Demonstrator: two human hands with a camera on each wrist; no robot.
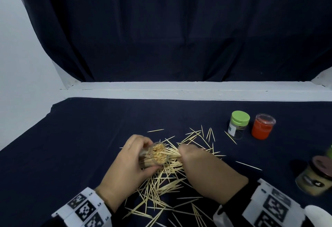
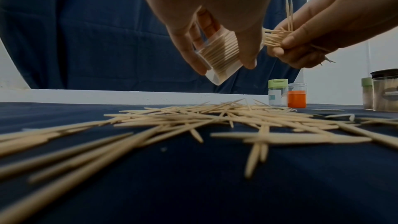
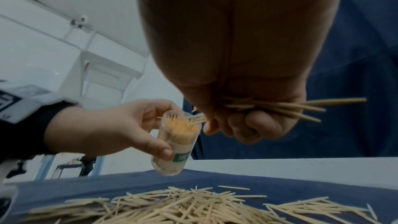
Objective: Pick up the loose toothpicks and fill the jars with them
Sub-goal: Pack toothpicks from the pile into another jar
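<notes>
My left hand (image 1: 133,158) grips a clear jar (image 1: 154,155) tilted to the right above the cloth; it is nearly full of toothpicks (image 3: 183,127). My right hand (image 1: 195,160) pinches a bundle of toothpicks (image 1: 171,152) whose tips sit at the jar's mouth. In the left wrist view the jar (image 2: 217,55) hangs between my fingers and the bundle (image 2: 275,37) meets it from the right. In the right wrist view the bundle's back ends (image 3: 301,106) stick out of my fist. Many loose toothpicks (image 1: 161,185) lie scattered under both hands.
A green-lidded jar (image 1: 238,124) and a red-filled clear jar (image 1: 263,126) stand at the back right. A dark-lidded jar (image 1: 316,176) with toothpicks stands at the right edge. A white ledge (image 1: 179,90) borders the dark cloth at the back.
</notes>
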